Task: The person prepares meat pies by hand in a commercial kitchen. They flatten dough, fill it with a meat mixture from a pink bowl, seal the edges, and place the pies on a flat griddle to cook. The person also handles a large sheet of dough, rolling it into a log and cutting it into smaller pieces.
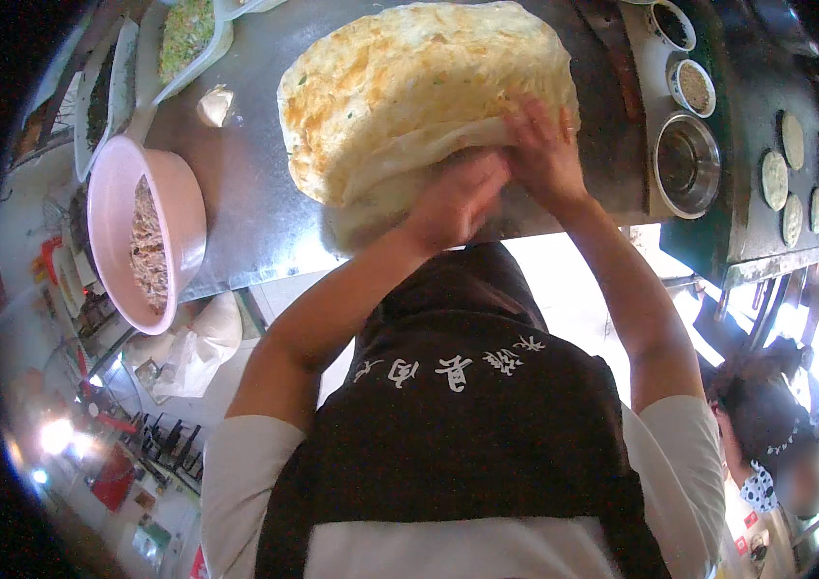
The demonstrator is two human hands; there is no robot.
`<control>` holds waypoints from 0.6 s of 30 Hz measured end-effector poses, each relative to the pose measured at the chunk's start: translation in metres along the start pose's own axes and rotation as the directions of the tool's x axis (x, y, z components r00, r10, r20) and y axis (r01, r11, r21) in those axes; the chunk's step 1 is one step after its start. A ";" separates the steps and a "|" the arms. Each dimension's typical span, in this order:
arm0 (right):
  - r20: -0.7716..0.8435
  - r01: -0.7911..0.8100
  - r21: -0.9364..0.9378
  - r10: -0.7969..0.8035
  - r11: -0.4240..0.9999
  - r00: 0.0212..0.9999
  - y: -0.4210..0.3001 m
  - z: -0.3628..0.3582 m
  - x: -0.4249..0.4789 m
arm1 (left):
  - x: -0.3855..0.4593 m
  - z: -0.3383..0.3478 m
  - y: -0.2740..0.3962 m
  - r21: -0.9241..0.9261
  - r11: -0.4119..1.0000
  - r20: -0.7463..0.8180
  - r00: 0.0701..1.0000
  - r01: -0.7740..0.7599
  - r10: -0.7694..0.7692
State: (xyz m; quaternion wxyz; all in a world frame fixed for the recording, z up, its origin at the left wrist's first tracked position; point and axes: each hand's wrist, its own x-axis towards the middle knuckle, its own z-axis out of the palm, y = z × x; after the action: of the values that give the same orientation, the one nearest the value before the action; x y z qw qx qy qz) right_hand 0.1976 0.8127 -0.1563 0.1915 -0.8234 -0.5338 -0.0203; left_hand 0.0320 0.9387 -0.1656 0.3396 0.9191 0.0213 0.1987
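Note:
A large slab of pale dough [409, 94] with yellow-orange patches and green flecks lies on the metal worktop [250, 210]. My right hand [543, 137] rests on its lower right edge with the fingers spread. Beside it, my left hand [464, 195] is blurred at the dough's near edge, and its fingers point toward my right hand. Whether the left fingers pinch any dough is hidden by the blur. A thinner flap of dough shows under the slab, to the left of my left hand.
At the left stand a pink bowl [192, 217] of minced filling and a tub [225, 43] of chopped greens. A dough scrap [215, 106] lies nearby. Rightward are a steel bowl [713, 166], small seasoning bowls and a griddle [749, 210] with several flatbreads [775, 181]. Another person [771, 420] is lower right.

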 end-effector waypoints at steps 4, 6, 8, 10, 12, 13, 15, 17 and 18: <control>0.169 0.125 -0.259 -0.082 0.958 0.982 0.051 0.006 0.023 | -0.018 -0.060 -0.044 0.224 0.964 0.445 0.895 -0.141 0.028; -0.093 -0.052 -0.193 0.034 0.980 0.995 0.067 -0.004 0.040 | 0.017 -0.097 -0.063 0.334 0.935 0.379 0.891 0.120 -0.250; -0.285 -0.140 -0.048 0.121 0.989 0.951 0.058 -0.005 0.041 | 0.031 -0.106 -0.074 0.203 0.744 -0.022 0.763 0.636 -0.646; -0.015 0.035 -0.084 -0.037 0.996 0.999 0.038 0.018 0.024 | 0.031 -0.092 -0.070 0.737 0.657 0.051 0.956 0.160 -0.290; 0.156 0.284 -0.035 -0.276 0.958 0.948 0.018 0.014 0.030 | 0.003 -0.075 -0.055 0.338 0.912 0.496 0.868 -0.231 0.036; 0.131 0.243 -0.133 -0.226 0.961 0.965 0.029 0.012 0.039 | 0.004 -0.082 -0.056 0.078 0.987 0.447 0.880 0.141 -0.161; 0.066 0.149 -0.324 -0.135 0.934 0.989 0.067 0.016 0.063 | 0.017 -0.116 -0.073 -0.433 0.539 0.512 0.689 0.722 -0.512; -0.103 -0.024 -0.162 0.007 0.986 0.995 0.075 0.009 0.071 | 0.033 -0.159 -0.116 0.403 0.721 0.050 0.773 0.564 -0.633; -0.182 -0.061 -0.108 0.041 0.992 0.982 0.076 0.011 0.066 | 0.032 -0.170 -0.126 0.945 0.309 0.015 0.931 0.105 -0.364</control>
State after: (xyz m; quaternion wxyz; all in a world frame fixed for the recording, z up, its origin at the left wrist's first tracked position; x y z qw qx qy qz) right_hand 0.2909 0.8466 -0.1736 0.1921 -0.8412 -0.4911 -0.1198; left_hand 0.0086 1.1459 -0.1169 -0.2198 0.9489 0.2262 -0.0072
